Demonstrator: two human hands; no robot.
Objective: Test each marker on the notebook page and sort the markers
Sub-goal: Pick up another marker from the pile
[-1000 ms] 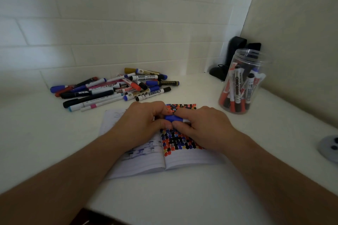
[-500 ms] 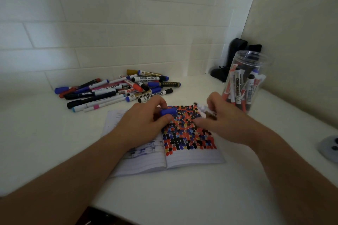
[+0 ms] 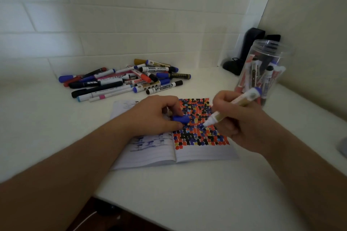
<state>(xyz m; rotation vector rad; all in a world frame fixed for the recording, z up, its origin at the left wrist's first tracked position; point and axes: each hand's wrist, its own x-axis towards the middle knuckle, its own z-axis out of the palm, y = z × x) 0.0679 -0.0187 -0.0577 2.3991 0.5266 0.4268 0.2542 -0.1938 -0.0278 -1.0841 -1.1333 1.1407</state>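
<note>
Mid-frame, cap just came off: left hand pinches it, right hand grips marker, tip now on notebook, ready to test.

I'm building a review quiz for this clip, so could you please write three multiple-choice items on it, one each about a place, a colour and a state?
1. Where does the clear jar stand?
A. right of the notebook
B. on the notebook
C. left of the marker pile

2. What colour is the cap in the left hand?
A. red
B. blue
C. green

3. What state is the marker in the right hand in?
A. capped
B. lying in the pile
C. uncapped, tip down at the page

Key: 1 A, the jar stands at the notebook's right; 2 B, the fingers pinch a blue cap; 3 C, its bare tip meets the coloured marks.
</note>
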